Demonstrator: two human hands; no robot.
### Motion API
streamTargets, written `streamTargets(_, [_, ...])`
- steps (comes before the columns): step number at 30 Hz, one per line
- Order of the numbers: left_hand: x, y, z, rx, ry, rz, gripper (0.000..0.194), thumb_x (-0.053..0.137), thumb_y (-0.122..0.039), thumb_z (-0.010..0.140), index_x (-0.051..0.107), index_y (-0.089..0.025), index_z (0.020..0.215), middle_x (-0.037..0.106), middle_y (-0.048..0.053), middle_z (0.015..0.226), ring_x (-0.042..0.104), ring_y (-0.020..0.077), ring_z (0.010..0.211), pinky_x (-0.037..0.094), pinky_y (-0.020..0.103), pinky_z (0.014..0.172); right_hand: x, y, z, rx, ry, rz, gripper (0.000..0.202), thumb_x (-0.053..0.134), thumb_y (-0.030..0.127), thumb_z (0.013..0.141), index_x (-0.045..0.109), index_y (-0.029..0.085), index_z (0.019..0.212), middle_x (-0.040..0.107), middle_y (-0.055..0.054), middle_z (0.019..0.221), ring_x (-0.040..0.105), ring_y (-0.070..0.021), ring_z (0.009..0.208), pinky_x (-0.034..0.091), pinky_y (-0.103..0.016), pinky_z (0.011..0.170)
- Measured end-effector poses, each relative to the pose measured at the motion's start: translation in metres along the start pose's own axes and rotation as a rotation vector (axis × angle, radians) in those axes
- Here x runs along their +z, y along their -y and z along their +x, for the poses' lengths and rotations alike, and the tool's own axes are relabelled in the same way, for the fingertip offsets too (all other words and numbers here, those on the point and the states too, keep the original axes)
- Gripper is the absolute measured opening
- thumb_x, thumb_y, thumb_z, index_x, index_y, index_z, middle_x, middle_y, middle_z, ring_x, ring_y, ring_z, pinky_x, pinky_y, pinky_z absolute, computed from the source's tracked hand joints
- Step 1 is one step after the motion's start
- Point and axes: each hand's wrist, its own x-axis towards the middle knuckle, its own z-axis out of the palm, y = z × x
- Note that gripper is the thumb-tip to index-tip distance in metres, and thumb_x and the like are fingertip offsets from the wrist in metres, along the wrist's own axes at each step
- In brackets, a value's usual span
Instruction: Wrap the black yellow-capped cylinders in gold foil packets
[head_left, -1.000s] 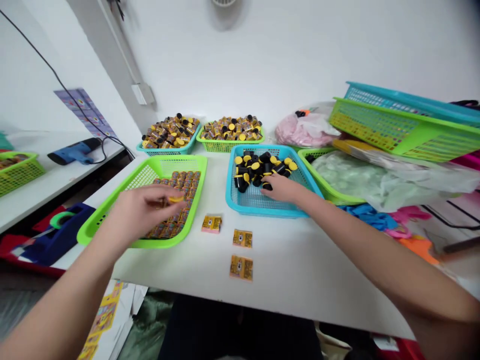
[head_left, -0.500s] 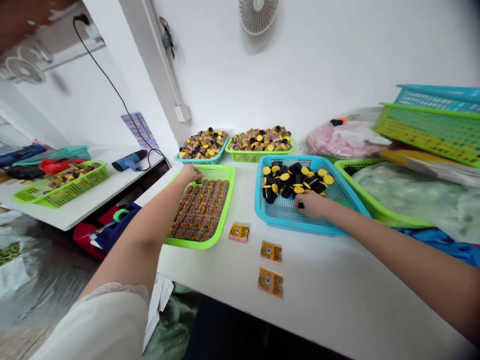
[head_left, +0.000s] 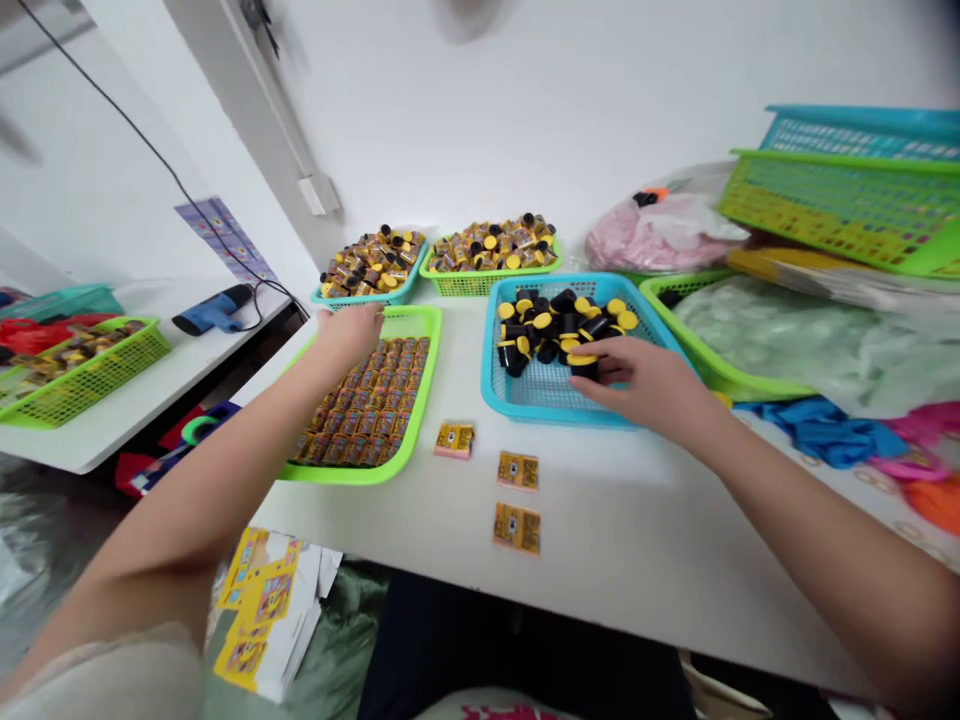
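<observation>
My right hand (head_left: 626, 375) holds a black jar with a yellow lid (head_left: 583, 366) between thumb and fingers, over the near right part of a blue basket (head_left: 555, 400). More black jars with yellow lids (head_left: 541, 320) lie heaped in that basket. My left hand (head_left: 356, 330) is at the far left part of a green basket (head_left: 420, 420), its fingers pressed together; what they hold, if anything, is hidden. Rows of labelled jars (head_left: 360, 410) fill this basket. Between the baskets and the table's front edge lie a small label stack (head_left: 454, 439) and two labels (head_left: 517, 470), (head_left: 517, 528).
Two baskets of labelled jars, one blue (head_left: 367, 298) and one green (head_left: 487, 284), stand by the wall. At the right are stacked baskets (head_left: 840, 205) and plastic bags (head_left: 780, 335). A blue heat gun (head_left: 214, 310) lies on the left table (head_left: 112, 425).
The view has shifted, with the table contents appearing further left and higher. My right hand has lifted a black jar with a yellow lid from the heap. My left hand remains at the green basket.
</observation>
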Motion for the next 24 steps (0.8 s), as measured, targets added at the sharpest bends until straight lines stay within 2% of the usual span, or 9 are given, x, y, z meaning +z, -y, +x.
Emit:
streamTargets(2, [0.002, -0.025, -0.047, 0.25, -0.081, -0.016, 0.046, 0.027, -0.032, 0.104, 0.057, -0.008, 0.129, 0.066, 0.02, 0.123, 0.062, 0.0331, 0.117, 0.043, 0.052, 0.103, 0.001, -0.002, -0.019, -0.079, -0.201, 0.065, 0.028, 0.069, 0.036, 0.083, 0.07, 0.022, 0.107, 0.071, -0.007, 0.105, 0.069, -0.0194, 0.077, 0.062, -0.038, 0.074])
streamTargets(5, [0.037, -0.067, -0.129, 0.631, 0.02, -0.068, 0.032, 0.042, -0.03, 0.101, 0.064, -0.02, 0.124, 0.069, 0.004, 0.127, 0.062, 0.0183, 0.12, 0.045, 0.029, 0.106, 0.009, -0.006, -0.04, -0.132, -0.371, 0.039, 0.019, 0.07, 0.034, 0.085, 0.068, 0.023, 0.101, 0.07, -0.008, 0.105, 0.07, -0.0226, 0.09, 0.062, -0.041, 0.082])
streamTargets(7, [0.074, -0.092, -0.178, 0.916, -0.091, -0.009, 0.04, 0.039, -0.028, 0.103, 0.057, -0.012, 0.135, 0.058, 0.012, 0.143, 0.052, 0.026, 0.135, 0.039, 0.041, 0.114, 0.014, -0.008, -0.048, -0.167, -0.4, -0.012, 0.014, 0.07, 0.033, 0.086, 0.067, 0.024, 0.098, 0.07, -0.009, 0.105, 0.069, -0.0242, 0.098, 0.059, -0.042, 0.088])
streamTargets(9, [0.108, -0.108, -0.213, 0.912, -0.179, 0.031, 0.062, 0.038, -0.052, 0.101, 0.056, -0.005, 0.136, 0.056, 0.018, 0.143, 0.053, 0.0321, 0.133, 0.044, 0.045, 0.109, 0.018, -0.008, -0.052, -0.204, -0.402, -0.042, 0.013, 0.07, 0.032, 0.087, 0.066, 0.026, 0.097, 0.07, -0.008, 0.106, 0.068, -0.0239, 0.099, 0.059, -0.042, 0.088])
streamTargets(12, [0.133, -0.112, -0.245, 0.897, -0.238, 0.071, 0.054, 0.041, -0.043, 0.102, 0.061, -0.001, 0.13, 0.061, 0.019, 0.136, 0.06, 0.0311, 0.125, 0.05, 0.042, 0.104, 0.019, -0.007, -0.054, -0.247, -0.416, -0.035, 0.013, 0.069, 0.03, 0.087, 0.065, 0.026, 0.099, 0.069, -0.008, 0.105, 0.069, -0.0226, 0.096, 0.06, -0.041, 0.084])
streamTargets(15, [0.121, -0.102, -0.261, 0.969, -0.254, 0.072, 0.038, 0.042, -0.014, 0.096, 0.065, -0.003, 0.124, 0.067, 0.016, 0.128, 0.066, 0.0294, 0.118, 0.054, 0.04, 0.1, 0.018, -0.006, -0.054, -0.26, -0.421, -0.011, 0.012, 0.07, 0.028, 0.087, 0.065, 0.025, 0.098, 0.069, -0.008, 0.104, 0.069, -0.0217, 0.092, 0.06, -0.041, 0.079])
streamTargets(18, [0.095, -0.092, -0.254, 1.049, -0.203, 0.028, 0.041, 0.037, -0.007, 0.092, 0.066, -0.004, 0.121, 0.071, 0.015, 0.123, 0.069, 0.0252, 0.112, 0.057, 0.033, 0.094, 0.017, -0.006, -0.054, -0.236, -0.403, 0.032, 0.012, 0.07, 0.03, 0.086, 0.066, 0.025, 0.097, 0.069, -0.008, 0.104, 0.068, -0.0216, 0.09, 0.061, -0.039, 0.074])
streamTargets(21, [0.083, -0.09, -0.221, 1.108, -0.269, 0.014, 0.038, 0.039, -0.003, 0.092, 0.064, -0.001, 0.121, 0.069, 0.017, 0.125, 0.067, 0.0247, 0.116, 0.057, 0.033, 0.098, 0.018, -0.006, -0.054, -0.225, -0.391, 0.048, 0.013, 0.07, 0.031, 0.087, 0.066, 0.025, 0.098, 0.069, -0.008, 0.106, 0.068, -0.0216, 0.091, 0.062, -0.039, 0.073])
streamTargets(24, [0.092, -0.097, -0.179, 1.076, -0.348, 0.003, 0.033, 0.042, -0.003, 0.095, 0.063, -0.001, 0.121, 0.068, 0.02, 0.125, 0.066, 0.0269, 0.118, 0.056, 0.037, 0.1, 0.018, -0.007, -0.053, -0.243, -0.403, 0.027, 0.013, 0.069, 0.03, 0.087, 0.066, 0.025, 0.098, 0.069, -0.008, 0.105, 0.069, -0.0213, 0.091, 0.062, -0.039, 0.074])
